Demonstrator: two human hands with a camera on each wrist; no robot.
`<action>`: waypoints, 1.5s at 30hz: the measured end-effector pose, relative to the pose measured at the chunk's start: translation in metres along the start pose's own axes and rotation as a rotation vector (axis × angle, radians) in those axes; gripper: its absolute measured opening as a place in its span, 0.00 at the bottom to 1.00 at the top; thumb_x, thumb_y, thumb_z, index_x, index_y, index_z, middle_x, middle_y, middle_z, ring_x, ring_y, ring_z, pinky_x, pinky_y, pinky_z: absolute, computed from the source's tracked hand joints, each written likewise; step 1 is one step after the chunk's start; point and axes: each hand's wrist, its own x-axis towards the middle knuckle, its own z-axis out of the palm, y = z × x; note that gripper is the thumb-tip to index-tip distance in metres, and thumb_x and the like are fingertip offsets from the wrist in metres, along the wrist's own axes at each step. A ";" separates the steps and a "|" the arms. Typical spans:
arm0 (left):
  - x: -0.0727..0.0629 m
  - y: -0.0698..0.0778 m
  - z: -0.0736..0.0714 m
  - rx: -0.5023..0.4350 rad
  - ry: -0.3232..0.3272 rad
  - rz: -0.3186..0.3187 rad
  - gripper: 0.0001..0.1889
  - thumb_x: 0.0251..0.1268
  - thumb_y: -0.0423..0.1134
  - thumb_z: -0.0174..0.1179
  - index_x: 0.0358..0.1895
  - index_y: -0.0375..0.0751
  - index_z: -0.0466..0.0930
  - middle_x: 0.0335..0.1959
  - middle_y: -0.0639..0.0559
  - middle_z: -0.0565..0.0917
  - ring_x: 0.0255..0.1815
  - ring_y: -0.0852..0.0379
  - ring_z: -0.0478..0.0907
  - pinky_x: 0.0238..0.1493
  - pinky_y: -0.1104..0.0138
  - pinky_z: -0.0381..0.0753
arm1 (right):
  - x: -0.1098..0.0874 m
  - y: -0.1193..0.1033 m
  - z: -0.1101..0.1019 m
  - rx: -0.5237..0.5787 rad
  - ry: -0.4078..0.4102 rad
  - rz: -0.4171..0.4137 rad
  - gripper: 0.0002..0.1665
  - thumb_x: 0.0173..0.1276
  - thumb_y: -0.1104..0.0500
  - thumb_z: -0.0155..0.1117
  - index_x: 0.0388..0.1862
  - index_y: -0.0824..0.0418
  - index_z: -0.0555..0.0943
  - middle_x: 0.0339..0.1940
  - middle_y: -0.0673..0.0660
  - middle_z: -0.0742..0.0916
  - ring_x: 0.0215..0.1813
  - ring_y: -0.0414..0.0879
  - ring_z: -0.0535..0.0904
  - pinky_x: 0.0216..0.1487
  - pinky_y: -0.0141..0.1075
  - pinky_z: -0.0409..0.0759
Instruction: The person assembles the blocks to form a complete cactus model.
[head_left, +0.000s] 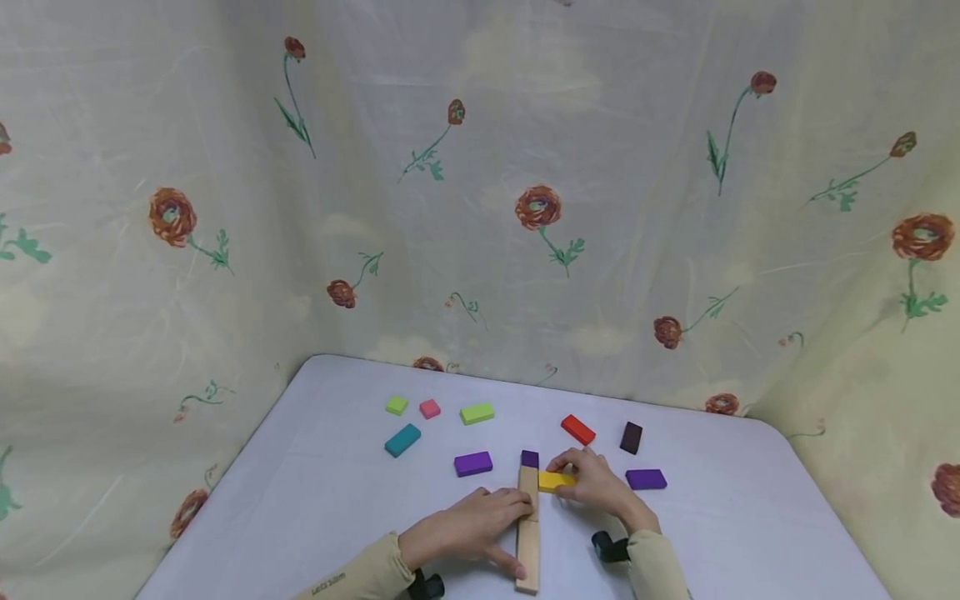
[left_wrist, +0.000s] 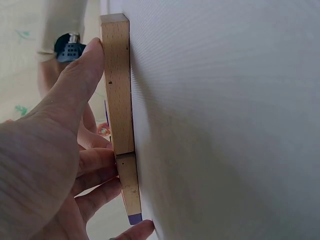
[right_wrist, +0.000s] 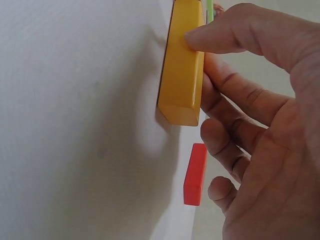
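Observation:
Two plain wooden blocks lie end to end in a line, the nearer one (head_left: 528,554) and the farther one (left_wrist: 129,182), with a dark purple block (head_left: 529,459) at the far end. My left hand (head_left: 480,525) rests on this line, its thumb against the nearer block and its fingers reaching over the farther one. Between thumb and fingers, my right hand (head_left: 594,483) pinches a yellow block (right_wrist: 182,70). In the head view, the yellow block's left end is right at the side of the farther wooden block, just short of the purple end.
Behind the hands lie a teal block (head_left: 402,440), purple blocks (head_left: 473,464) (head_left: 646,479), green blocks (head_left: 397,405) (head_left: 477,413), a pink block (head_left: 430,408), a red block (head_left: 578,429) and a dark brown block (head_left: 632,437). A flowered curtain (head_left: 480,250) surrounds the white table (head_left: 315,475).

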 end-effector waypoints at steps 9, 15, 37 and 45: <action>-0.002 0.002 -0.002 -0.024 -0.010 -0.004 0.45 0.48 0.73 0.59 0.68 0.52 0.67 0.69 0.60 0.68 0.70 0.62 0.63 0.61 0.58 0.72 | -0.001 0.000 0.001 0.017 -0.024 -0.010 0.14 0.53 0.62 0.75 0.39 0.50 0.83 0.41 0.47 0.83 0.45 0.46 0.71 0.50 0.43 0.63; -0.001 0.001 -0.002 -0.025 -0.004 -0.004 0.44 0.48 0.73 0.60 0.68 0.52 0.67 0.69 0.60 0.69 0.70 0.61 0.63 0.61 0.58 0.72 | 0.000 -0.001 0.000 0.021 -0.022 -0.010 0.14 0.53 0.62 0.75 0.39 0.50 0.83 0.41 0.47 0.83 0.45 0.46 0.70 0.49 0.43 0.64; 0.000 -0.001 0.000 -0.017 -0.007 0.000 0.45 0.48 0.73 0.59 0.68 0.52 0.66 0.69 0.59 0.68 0.70 0.61 0.64 0.61 0.57 0.72 | -0.009 0.011 -0.021 0.045 0.107 0.056 0.18 0.61 0.58 0.68 0.50 0.55 0.78 0.47 0.51 0.81 0.52 0.49 0.70 0.48 0.41 0.71; -0.002 0.000 -0.002 -0.021 -0.010 0.010 0.45 0.49 0.72 0.59 0.69 0.52 0.66 0.69 0.60 0.68 0.70 0.62 0.64 0.61 0.58 0.72 | -0.013 0.030 -0.041 0.012 0.169 0.063 0.21 0.60 0.55 0.69 0.51 0.60 0.77 0.49 0.55 0.81 0.50 0.49 0.69 0.46 0.41 0.63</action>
